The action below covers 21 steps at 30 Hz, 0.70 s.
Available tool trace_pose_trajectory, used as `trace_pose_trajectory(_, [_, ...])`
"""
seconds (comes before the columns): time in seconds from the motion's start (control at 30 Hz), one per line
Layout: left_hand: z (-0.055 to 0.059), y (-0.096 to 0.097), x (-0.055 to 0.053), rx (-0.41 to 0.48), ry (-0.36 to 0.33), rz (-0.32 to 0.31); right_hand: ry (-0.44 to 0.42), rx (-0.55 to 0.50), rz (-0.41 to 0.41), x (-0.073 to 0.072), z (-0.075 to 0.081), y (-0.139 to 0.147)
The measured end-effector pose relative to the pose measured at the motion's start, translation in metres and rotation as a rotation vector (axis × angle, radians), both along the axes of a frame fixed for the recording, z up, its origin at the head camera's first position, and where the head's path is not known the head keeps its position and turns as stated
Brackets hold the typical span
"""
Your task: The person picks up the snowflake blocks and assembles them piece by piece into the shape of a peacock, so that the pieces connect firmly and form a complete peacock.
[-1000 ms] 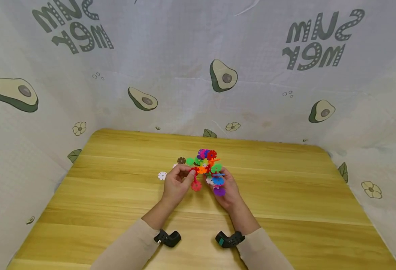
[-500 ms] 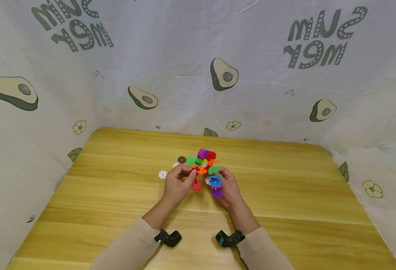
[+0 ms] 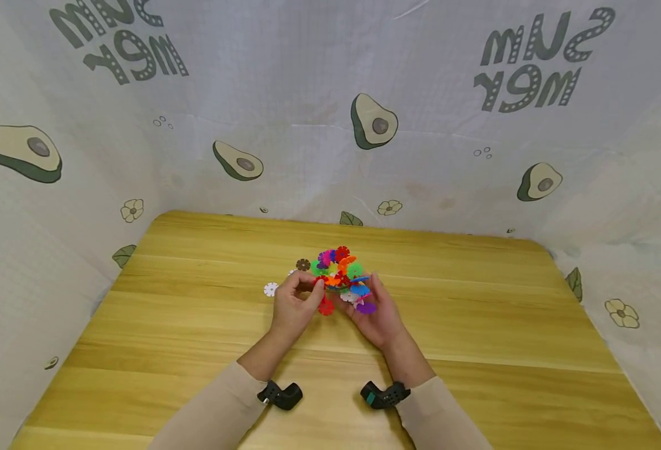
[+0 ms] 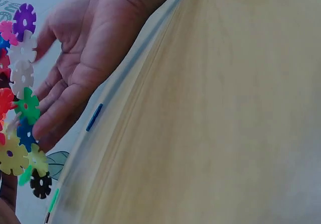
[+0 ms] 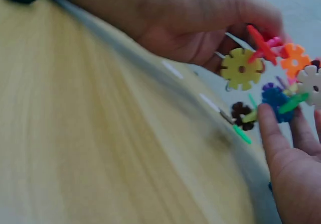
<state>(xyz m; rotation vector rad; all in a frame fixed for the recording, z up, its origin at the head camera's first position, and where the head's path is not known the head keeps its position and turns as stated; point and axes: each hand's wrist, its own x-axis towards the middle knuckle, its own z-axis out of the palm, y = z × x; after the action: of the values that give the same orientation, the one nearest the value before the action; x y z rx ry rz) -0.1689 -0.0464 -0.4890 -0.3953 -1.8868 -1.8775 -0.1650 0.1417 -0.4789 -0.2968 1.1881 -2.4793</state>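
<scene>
A many-coloured cluster of interlocking plastic snowflake discs (image 3: 343, 267) is held above the table between both hands. My left hand (image 3: 293, 309) pinches a red disc at the cluster's near left side between thumb and forefinger. A red disc (image 3: 326, 307) hangs below that pinch. At the right, my right hand (image 3: 381, 319) lies palm up beside and under the cluster, its fingers extended. In the left wrist view, the right hand's straight fingers (image 4: 52, 123) reach a blue disc (image 4: 26, 133) and a green disc (image 4: 28, 106). The left fingertips are partly hidden behind discs in the right wrist view.
Loose discs lie on the wooden table (image 3: 476, 350) beyond the left hand: a brown disc (image 3: 303, 265) and a white disc (image 3: 271, 289) among them. A blue disc (image 4: 94, 117) lies on the table in the left wrist view. Printed cloth (image 3: 307, 94) hangs behind the table.
The cluster has turned in the hands: its top discs have shifted left and its purple lower right end has risen. The right hand's fingers have spread straighter; the left hand keeps its pinch.
</scene>
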Motion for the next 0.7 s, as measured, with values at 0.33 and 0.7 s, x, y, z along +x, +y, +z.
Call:
trace_pose_trajectory(0.33, [0.007, 0.003, 0.004, -0.205, 0.036, -0.006, -0.141, -0.02, -0.023, 0.002, 0.009, 0.008])
trace_pose_trajectory(0.7, [0.001, 0.0, 0.001, -0.144, -0.014, 0.0, -0.325, -0.108, -0.21, -0.011, 0.01, 0.076])
